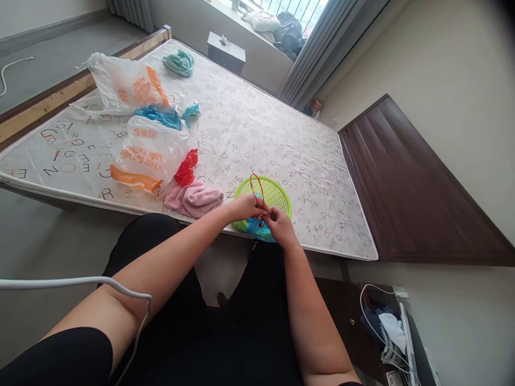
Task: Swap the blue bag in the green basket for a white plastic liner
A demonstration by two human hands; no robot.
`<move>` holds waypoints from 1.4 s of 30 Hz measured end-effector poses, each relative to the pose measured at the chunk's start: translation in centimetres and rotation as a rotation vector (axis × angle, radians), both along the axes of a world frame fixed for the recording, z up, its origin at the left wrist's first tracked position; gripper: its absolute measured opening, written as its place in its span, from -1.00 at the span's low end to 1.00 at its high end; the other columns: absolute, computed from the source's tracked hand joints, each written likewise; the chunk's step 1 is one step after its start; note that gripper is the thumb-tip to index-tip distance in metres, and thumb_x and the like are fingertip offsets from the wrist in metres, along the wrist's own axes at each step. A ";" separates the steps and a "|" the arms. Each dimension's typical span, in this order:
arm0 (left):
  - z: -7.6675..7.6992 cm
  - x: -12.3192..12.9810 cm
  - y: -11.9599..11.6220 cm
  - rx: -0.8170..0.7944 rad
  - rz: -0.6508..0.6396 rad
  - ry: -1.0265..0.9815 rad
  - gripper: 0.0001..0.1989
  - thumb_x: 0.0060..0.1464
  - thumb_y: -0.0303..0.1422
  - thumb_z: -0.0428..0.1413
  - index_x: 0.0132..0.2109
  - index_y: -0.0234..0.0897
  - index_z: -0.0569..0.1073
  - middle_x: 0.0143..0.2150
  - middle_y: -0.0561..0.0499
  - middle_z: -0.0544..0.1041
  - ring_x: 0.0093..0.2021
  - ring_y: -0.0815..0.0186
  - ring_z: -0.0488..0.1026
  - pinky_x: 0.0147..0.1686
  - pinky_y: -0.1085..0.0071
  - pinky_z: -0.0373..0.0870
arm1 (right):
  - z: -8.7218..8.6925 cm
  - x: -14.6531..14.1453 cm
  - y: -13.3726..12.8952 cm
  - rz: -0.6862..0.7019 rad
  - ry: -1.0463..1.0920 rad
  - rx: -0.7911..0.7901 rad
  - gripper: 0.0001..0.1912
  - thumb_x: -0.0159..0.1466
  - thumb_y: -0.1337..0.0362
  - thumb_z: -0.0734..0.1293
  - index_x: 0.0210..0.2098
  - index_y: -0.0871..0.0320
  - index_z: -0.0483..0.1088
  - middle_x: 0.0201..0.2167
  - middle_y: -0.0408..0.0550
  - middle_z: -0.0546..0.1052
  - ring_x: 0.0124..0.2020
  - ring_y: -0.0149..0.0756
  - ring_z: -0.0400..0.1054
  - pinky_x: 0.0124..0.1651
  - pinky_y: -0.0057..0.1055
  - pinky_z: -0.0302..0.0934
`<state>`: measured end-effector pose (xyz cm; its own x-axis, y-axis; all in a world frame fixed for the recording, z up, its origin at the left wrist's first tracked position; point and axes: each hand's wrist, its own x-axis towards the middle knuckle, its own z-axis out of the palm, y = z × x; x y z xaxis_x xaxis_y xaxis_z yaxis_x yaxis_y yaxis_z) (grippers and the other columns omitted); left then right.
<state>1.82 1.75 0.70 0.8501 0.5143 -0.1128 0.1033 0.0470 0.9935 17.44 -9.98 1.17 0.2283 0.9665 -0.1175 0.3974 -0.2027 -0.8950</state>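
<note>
My left hand and my right hand meet at the near edge of the mattress. Both pinch a thin red cord that loops up above the fingers. Under the hands a blue bundle is partly hidden; I cannot tell what it is. Just behind the hands a green plastic basket sits on the mattress.
A pink cloth, a red crumpled bag, two white-and-orange plastic bags, a blue bag and a teal cloth lie on the mattress. A dark headboard stands right. A white cable crosses my left arm.
</note>
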 end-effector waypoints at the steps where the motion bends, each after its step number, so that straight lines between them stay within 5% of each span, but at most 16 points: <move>1: -0.1 0.1 0.0 0.009 0.037 -0.012 -0.84 0.13 -0.39 0.21 -0.17 -0.35 0.64 -0.44 0.04 0.56 -0.40 0.38 0.49 -0.35 0.49 0.41 | -0.2 0.1 0.1 -0.041 -0.013 -0.004 -0.67 0.23 -0.05 0.42 -0.29 0.08 0.42 -0.41 -0.15 0.54 -0.37 -0.29 0.42 -0.25 -0.33 0.35; 13: -1.4 0.3 0.1 0.474 0.078 -0.112 -0.77 0.17 -0.47 0.11 -0.16 -0.26 0.68 -0.26 -0.03 0.63 -0.23 0.31 0.50 -0.17 0.44 0.35 | -1.1 -1.0 0.2 -0.185 0.069 0.038 -0.59 0.23 -0.06 0.41 -0.41 0.05 0.20 -0.57 -0.29 0.36 -0.54 -0.40 0.28 -0.43 -0.44 0.18; 18: -1.4 0.2 -0.3 0.653 0.150 -0.026 -0.75 0.25 -0.43 0.08 -0.09 -0.21 0.66 -0.18 -0.07 0.61 -0.22 0.28 0.50 -0.19 0.41 0.33 | -1.8 -0.7 0.6 -0.232 0.322 0.025 -0.56 0.13 -0.07 0.48 -0.23 0.07 0.31 -0.49 -0.27 0.44 -0.50 -0.41 0.30 -0.41 -0.46 0.19; 23: -1.1 0.1 -1.1 0.743 0.172 0.020 -0.73 0.28 -0.40 0.08 0.01 -0.15 0.64 -0.10 -0.07 0.62 -0.15 0.26 0.50 -0.18 0.41 0.28 | -1.9 -0.6 0.6 -0.216 0.470 -0.003 -0.45 0.09 0.00 0.49 0.01 0.07 0.39 -0.27 -0.15 0.60 -0.34 -0.34 0.46 -0.21 -0.38 0.34; 42: -1.1 0.4 -1.5 0.846 0.127 0.088 -0.75 0.29 -0.42 0.05 -0.08 -0.19 0.64 -0.14 -0.05 0.60 -0.20 0.28 0.46 -0.28 0.42 0.20 | -2.7 -0.7 1.1 -0.348 0.434 0.045 -0.52 0.03 -0.05 0.51 -0.21 0.10 0.37 -0.33 -0.16 0.56 -0.33 -0.33 0.44 -0.21 -0.37 0.33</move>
